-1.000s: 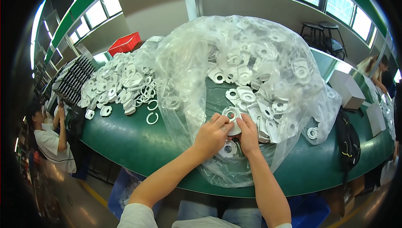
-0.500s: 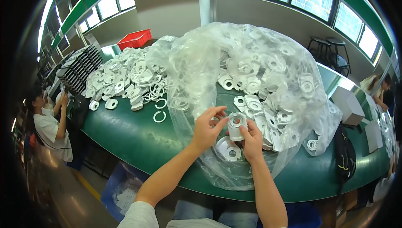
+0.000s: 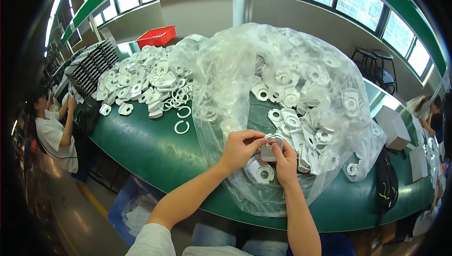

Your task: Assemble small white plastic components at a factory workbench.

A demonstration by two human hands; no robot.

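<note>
Held in front of me is a white plastic part (image 3: 267, 154) with a round opening at its upper end. My right hand (image 3: 285, 164) grips it from the right, thumb across its face. The fingers of my left hand (image 3: 241, 151) are pinched together at the part's upper left rim; whether they also hold a separate ring there I cannot make out. Just below, another white part (image 3: 262, 172) with a round hole lies on the clear plastic bag (image 3: 226, 100). Many similar white parts (image 3: 299, 136) spill from the bag's opening beyond my right hand.
Left of the bag, white parts (image 3: 141, 77) are heaped on the green table (image 3: 136, 148), with two loose rings (image 3: 181, 127) before them. A red bin (image 3: 156, 36) and stacked dark trays (image 3: 92, 68) stand behind. White boxes (image 3: 393, 126) and a black bag (image 3: 387, 180) are on the right. A person (image 3: 56, 133) works at left.
My left fingers, spread apart beside the part earlier, have closed in on its upper rim. The held part has tilted and looks shorter now. The view has shifted slightly.
</note>
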